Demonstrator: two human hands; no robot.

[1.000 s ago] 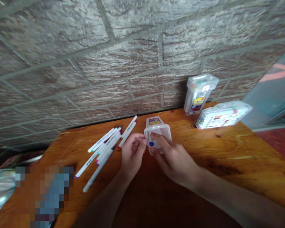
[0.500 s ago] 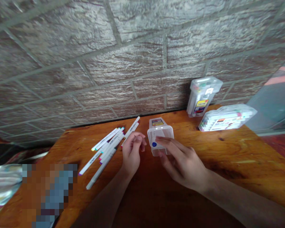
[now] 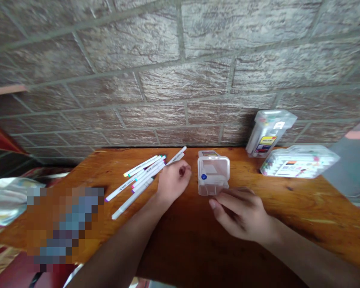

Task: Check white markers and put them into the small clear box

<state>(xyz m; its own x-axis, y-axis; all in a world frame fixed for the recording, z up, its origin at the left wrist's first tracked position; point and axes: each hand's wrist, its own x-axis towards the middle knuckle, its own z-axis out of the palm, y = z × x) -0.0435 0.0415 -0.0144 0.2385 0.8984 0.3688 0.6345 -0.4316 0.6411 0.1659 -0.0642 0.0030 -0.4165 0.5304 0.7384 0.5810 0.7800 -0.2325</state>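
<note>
Beside several white markers with coloured ends, my left hand is curled closed; I see nothing in its fingers. A clear plastic box with a round blue sticker stands between my hands, its lid tilted up. My right hand is at the box's front right corner, fingers bent and the thumb a little apart. It holds nothing that I can see, and I cannot tell whether its fingertips touch the box.
At the back right, a clear marker case stands upright near the brick wall. Another clear case full of markers sits in front of it. A blurred-out patch covers the left of the wooden table.
My right hand has come off the box's lid and drawn back towards its front corner. My left hand's fingers have curled in more. The whole view has shifted somewhat.
</note>
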